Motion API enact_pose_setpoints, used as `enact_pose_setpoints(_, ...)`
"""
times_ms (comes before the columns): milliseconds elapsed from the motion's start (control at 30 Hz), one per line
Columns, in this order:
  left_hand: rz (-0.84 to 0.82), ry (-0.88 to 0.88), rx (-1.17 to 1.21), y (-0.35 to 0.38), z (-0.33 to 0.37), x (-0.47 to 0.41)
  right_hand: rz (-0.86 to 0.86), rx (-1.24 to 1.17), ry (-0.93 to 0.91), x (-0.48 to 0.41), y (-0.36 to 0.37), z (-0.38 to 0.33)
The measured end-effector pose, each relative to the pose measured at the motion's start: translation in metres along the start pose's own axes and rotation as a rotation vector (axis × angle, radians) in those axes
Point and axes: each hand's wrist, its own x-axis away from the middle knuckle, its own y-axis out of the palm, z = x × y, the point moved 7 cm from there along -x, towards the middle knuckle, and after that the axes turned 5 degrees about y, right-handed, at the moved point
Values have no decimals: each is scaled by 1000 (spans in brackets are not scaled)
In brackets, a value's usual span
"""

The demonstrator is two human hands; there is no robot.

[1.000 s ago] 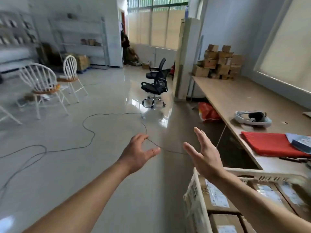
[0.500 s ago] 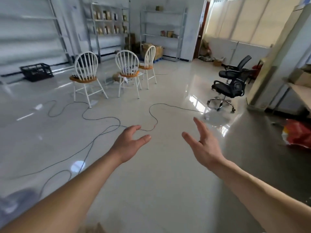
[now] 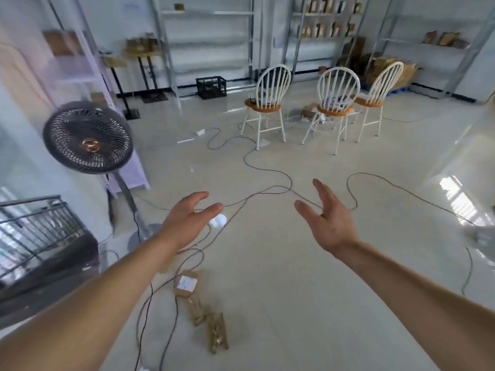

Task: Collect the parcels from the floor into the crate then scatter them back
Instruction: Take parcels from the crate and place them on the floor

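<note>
Brown cardboard parcels lie on the pale floor in front of me: one with a white label [image 3: 185,285], a second [image 3: 197,309] just below it, and a third [image 3: 217,332] nearest me. My left hand [image 3: 187,220] is stretched out above the floor, fingers apart and empty. My right hand [image 3: 328,219] is held out beside it, palm turned inward, fingers spread, holding nothing. Both hands hover well above the parcels. No crate with parcels is in view.
Thin cables [image 3: 270,170] snake across the floor around the parcels. A black standing fan [image 3: 88,137] is at the left, beside a dark railing [image 3: 34,231]. Three white chairs [image 3: 267,103] stand ahead, a black crate [image 3: 211,87] and metal shelves [image 3: 209,36] behind them.
My view has swung left, away from the table and the crate of parcels, to the fan, shelves and parcels on the floor. Both hands stay open and outstretched.
</note>
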Motion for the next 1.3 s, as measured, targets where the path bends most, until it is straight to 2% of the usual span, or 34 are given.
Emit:
enact_pose_setpoints(300,221,-179,-56,-43,-34,37,-216,-42,-188,-54,63,-40)
enact_pose_setpoints(433,255,-262,-68,-53,-49,55,-306,-67,-211,-58,95,-49)
enact_pose_setpoints(700,318,-306,-35,-81,-80,58,-397,-58,-264,-68,139,-79)
enact_pose_setpoints(967,243,-338,-33,-80,-133,7,-392,14,-216,-92,183,-80)
enact_pose_setpoints(1300,3,-370,-1,-63,-213,-95,-277,71,17,-132,233,-36)
